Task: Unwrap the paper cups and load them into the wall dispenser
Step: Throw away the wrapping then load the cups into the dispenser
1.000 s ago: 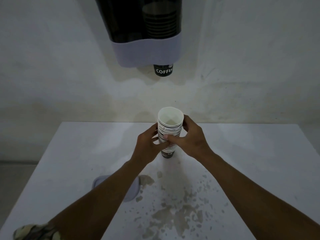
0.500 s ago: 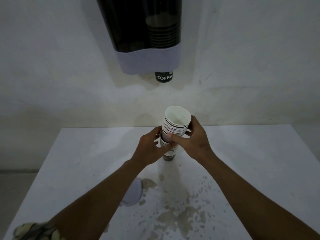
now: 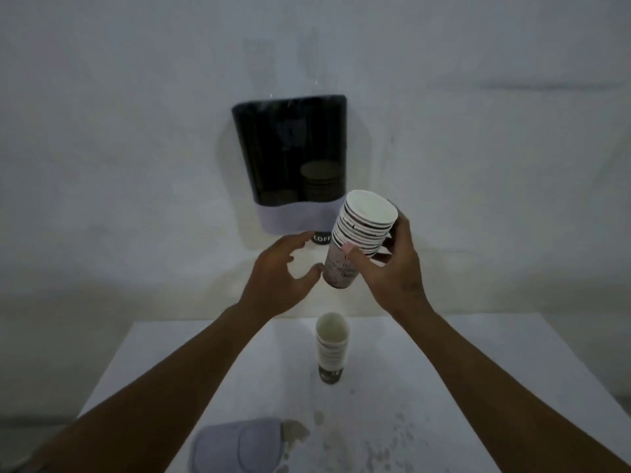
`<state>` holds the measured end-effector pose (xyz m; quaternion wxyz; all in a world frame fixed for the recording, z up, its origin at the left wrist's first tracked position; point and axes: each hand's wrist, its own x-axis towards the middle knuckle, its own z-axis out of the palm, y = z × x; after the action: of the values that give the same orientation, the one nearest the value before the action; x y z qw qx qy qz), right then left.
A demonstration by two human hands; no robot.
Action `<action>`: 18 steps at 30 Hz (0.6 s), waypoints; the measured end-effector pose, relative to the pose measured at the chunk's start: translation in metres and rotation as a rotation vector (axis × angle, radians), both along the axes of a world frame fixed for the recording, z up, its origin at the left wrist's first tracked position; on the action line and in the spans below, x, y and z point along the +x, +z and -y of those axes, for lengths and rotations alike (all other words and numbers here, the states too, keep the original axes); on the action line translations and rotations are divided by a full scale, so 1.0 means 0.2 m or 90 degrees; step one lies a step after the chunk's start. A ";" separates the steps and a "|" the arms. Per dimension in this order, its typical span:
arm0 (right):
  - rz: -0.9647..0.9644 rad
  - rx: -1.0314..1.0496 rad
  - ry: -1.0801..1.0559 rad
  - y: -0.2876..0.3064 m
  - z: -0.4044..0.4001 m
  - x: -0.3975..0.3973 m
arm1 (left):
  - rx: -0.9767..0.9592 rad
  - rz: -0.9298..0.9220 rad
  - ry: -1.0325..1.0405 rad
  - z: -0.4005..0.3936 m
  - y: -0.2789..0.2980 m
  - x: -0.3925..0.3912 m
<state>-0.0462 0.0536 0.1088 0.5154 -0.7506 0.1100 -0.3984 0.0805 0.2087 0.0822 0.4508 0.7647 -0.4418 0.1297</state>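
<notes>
- Our right hand point(image 3: 392, 268) grips a cup stack point(image 3: 358, 233), tilted, mouth up-right.
- Left hand point(image 3: 276, 274) spread, empty, fingertips beside the stack's base.
- Dispenser point(image 3: 293, 155) hangs up-left of the stack; the right hand's nearer.
- Spare stack point(image 3: 332, 349) stands on the table point(image 3: 444, 370).

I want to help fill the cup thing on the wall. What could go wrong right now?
Only the right hand holds the tilted stack of cups; the left hand is open beside it, so cups might slide out and fall. The dispenser top sits high, a stretch to reach. A second stack stands on the table below and could get knocked over.
</notes>
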 end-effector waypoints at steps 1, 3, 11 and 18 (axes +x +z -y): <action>0.022 -0.008 -0.002 0.08 -0.01 0.01 | -0.027 0.042 0.011 0.00 0.08 0.01; 0.059 -0.029 -0.006 0.23 -0.01 0.04 | -0.070 0.126 0.043 -0.01 0.25 0.05; 0.204 -0.038 -0.029 0.73 -0.05 0.14 | -0.089 0.284 0.145 0.01 0.77 0.19; 0.288 -0.021 -0.089 0.97 -0.09 0.25 | 0.049 0.241 0.108 0.06 0.93 0.31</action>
<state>0.0045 0.0722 0.3033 0.4860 -0.6410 0.0371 -0.5929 0.1420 0.1973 0.2688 0.3173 0.7779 -0.4572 0.2918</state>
